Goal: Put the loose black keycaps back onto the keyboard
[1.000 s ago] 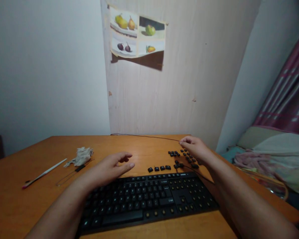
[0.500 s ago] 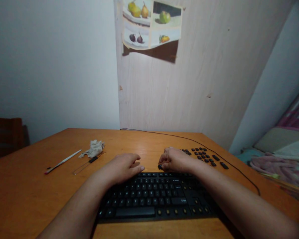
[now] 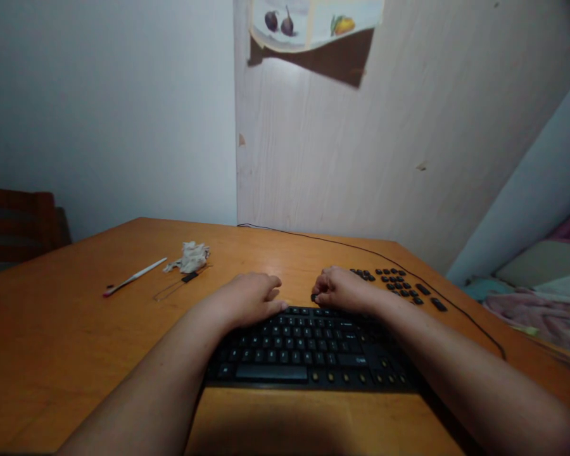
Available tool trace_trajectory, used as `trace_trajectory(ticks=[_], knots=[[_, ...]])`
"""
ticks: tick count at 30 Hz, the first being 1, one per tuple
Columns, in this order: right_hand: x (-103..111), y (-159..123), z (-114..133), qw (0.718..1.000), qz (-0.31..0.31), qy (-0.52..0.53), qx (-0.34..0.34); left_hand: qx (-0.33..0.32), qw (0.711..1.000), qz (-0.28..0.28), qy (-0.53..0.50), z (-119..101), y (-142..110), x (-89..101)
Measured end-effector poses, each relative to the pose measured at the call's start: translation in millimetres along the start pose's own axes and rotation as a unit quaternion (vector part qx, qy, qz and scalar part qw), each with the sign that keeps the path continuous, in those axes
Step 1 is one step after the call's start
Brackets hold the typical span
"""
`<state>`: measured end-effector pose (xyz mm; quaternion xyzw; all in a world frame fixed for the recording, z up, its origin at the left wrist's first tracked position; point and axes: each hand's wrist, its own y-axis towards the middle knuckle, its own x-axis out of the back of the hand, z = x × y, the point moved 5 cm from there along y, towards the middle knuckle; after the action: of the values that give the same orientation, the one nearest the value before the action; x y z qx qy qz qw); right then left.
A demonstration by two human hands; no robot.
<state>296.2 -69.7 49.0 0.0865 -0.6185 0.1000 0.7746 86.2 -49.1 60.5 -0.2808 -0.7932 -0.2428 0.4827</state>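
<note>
A black keyboard [image 3: 285, 345] lies on the wooden table, with bare switch stems along its lower right where keycaps are off. My left hand [image 3: 249, 297] rests over the keyboard's far left part, fingers loosely extended and thumb at the far edge, holding nothing. Just beyond that far edge, my right hand [image 3: 339, 289] has its fingers closed on a small black keycap [image 3: 314, 297]. The palm and wrist cover part of the keyboard's right side. Loose keycaps [image 3: 396, 279] lie in rows to the right of this hand.
A crumpled whitish cloth [image 3: 192, 257], a wire puller with a black handle [image 3: 189, 277] and a white-handled brush [image 3: 140, 275] lie at the left. A black cable [image 3: 342, 243] runs along the back and right of the table [image 3: 99, 354]. A wooden chair [image 3: 16, 225] stands beyond.
The camera view has tilted down and shifted left, so the scene sits higher and further right. Both hands stay about where they were relative to the keyboard; the keycap is still at my right fingertips.
</note>
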Motion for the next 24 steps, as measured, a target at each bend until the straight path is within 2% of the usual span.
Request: trace_trajectory(ticks=[5, 9, 14, 17, 20, 24], knots=[[-1, 3, -1, 1.0, -0.005, 0.002, -0.004, -0.003, 1.0, 0.023, 0.019, -3, -1, -3.2], [7, -5, 3, 0.999, -0.004, 0.032, -0.001, -0.008, 0.999, 0.029, 0.02, -6, -2, -1.9], [26, -42, 30, 0.992, -0.067, 0.068, 0.078, -0.015, 0.998, 0.037, 0.041, -8, -2, -1.9], [27, -71, 52, 0.988, -0.075, 0.079, 0.109, -0.016, 0.999, 0.035, 0.028, -6, -1, -3.2], [22, -94, 69, 0.987, -0.081, 0.089, 0.108, -0.013, 0.999, 0.033, 0.019, -5, -1, -4.4], [9, -112, 83, 0.989, -0.078, 0.093, 0.087, -0.011, 0.999, 0.028, 0.011, -4, -1, -4.9]])
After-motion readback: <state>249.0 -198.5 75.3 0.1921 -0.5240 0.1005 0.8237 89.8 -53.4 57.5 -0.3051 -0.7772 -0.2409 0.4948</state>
